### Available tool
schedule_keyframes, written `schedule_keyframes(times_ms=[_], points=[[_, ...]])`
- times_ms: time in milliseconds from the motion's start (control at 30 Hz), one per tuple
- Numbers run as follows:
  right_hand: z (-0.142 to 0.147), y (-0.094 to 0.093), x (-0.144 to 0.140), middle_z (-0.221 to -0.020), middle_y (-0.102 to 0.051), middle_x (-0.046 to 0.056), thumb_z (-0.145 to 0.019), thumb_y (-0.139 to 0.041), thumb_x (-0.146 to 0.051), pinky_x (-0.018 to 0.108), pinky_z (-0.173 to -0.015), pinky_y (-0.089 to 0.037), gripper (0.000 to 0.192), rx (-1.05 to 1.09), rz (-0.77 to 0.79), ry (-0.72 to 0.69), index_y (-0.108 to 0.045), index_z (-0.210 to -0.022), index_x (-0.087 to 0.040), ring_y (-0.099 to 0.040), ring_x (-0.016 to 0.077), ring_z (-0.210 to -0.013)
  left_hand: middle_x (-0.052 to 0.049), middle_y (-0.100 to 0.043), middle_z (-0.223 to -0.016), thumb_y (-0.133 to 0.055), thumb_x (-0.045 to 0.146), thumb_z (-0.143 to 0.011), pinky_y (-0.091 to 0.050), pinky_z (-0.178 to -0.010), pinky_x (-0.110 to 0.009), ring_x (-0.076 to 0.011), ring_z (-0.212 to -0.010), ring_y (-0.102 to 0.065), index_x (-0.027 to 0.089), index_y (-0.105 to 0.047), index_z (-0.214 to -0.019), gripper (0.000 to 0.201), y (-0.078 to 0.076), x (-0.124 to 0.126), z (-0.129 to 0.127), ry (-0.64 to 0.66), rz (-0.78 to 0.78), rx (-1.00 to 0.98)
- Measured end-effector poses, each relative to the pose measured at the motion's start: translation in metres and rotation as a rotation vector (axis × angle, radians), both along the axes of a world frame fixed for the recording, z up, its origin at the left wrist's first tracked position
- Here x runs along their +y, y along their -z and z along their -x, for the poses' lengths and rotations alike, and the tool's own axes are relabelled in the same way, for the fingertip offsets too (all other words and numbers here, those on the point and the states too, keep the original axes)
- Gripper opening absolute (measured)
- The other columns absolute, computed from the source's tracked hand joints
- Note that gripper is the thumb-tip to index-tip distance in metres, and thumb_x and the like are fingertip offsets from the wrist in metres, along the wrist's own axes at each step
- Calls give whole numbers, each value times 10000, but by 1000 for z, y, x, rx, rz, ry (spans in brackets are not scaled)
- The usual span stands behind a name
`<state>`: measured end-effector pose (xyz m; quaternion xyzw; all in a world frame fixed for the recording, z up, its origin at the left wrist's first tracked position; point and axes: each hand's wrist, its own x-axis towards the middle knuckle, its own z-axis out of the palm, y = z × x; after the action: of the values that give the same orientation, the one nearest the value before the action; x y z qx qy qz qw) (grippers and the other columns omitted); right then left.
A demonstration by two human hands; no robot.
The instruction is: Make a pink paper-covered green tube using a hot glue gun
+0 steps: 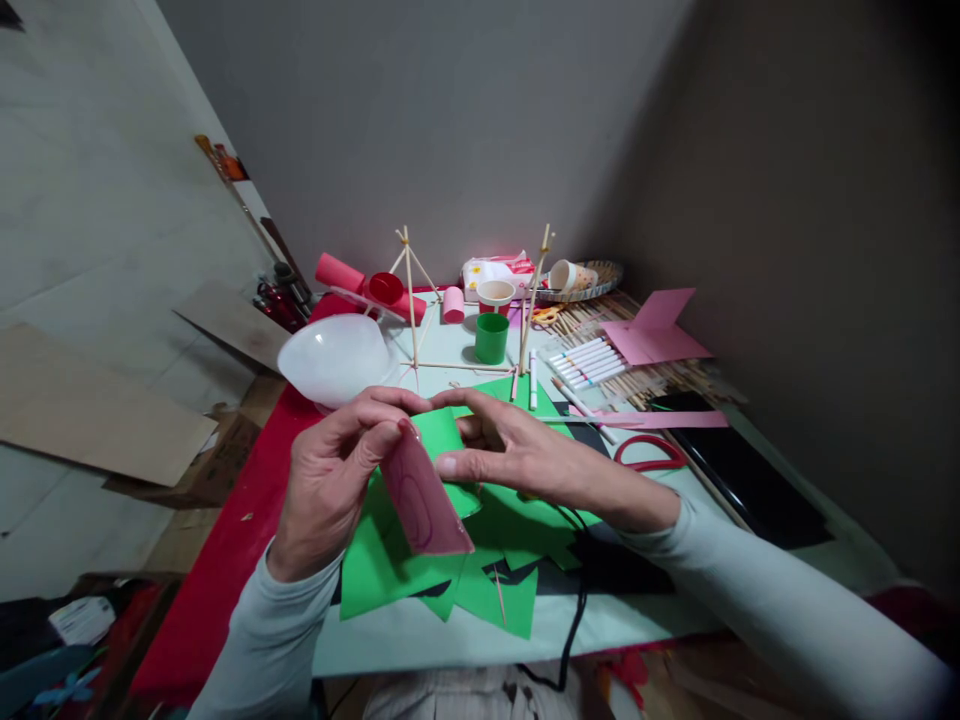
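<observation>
The left hand point(330, 480) and the right hand point(517, 455) meet in the middle of the view, above the table point(420, 630). The left fingers are pinched shut on a pink paper piece point(424, 500) with a pen line drawn on it. It hangs down toward 6 o'clock. The right fingers are closed on a small green paper piece point(442, 440), which touches the pink one.

Under the hands lie more green paper sheets point(487, 560) with pointy cuts. A thin black cable point(577, 610) runs off the table edge at 6 o'clock.

At 12 o'clock stands a frame of thin wooden sticks point(409, 300), with a green cup point(491, 337) inside it. At 10 o'clock sits a white balloon point(334, 358). At 2 o'clock is a row of white marker pens point(589, 362), and red scissors point(649, 452) lie near the right wrist. A folded pink card point(652, 330) rests past the pens.

The table top is pale with a red edge point(217, 580) on the left. The walls point(450, 120) behind are plain grey. Brown cardboard point(97, 410) lies on the floor at 9 o'clock.
</observation>
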<state>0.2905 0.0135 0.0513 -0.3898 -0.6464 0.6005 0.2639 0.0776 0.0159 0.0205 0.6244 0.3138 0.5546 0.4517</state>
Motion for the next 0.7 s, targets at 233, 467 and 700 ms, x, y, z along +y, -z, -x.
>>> schedule_keyframes(times_ms=[233,467,700], points=[[-3,2,-4,-898,-472,-35,-868,-765,-592,305,-736,-377,755,7,-1,13,-447,-1455,-239,-476,159,-845,-16,-716,-941,-687,290,-981,-468,-850,-285,-193,-972,-627,289,-799,-868,159,0,-1,2,-6,-41,61],[-4,2,-10,-915,-456,-32,-892,-734,-565,298,-731,-378,703,43,-7,66,-436,-1434,-230,-454,149,-826,-13,-740,-867,-714,226,-957,-481,-862,-301,-196,-941,-632,316,-841,-907,164,2,-1,-3,-41,-83,76],[-6,5,-11,-917,-450,-25,-912,-714,-539,300,-730,-399,703,13,-44,74,-405,-1470,-244,-467,156,-837,1,-753,-892,-783,272,-913,-493,-801,-238,-155,-901,-642,351,-858,-973,125,3,-5,-6,-110,-22,49]])
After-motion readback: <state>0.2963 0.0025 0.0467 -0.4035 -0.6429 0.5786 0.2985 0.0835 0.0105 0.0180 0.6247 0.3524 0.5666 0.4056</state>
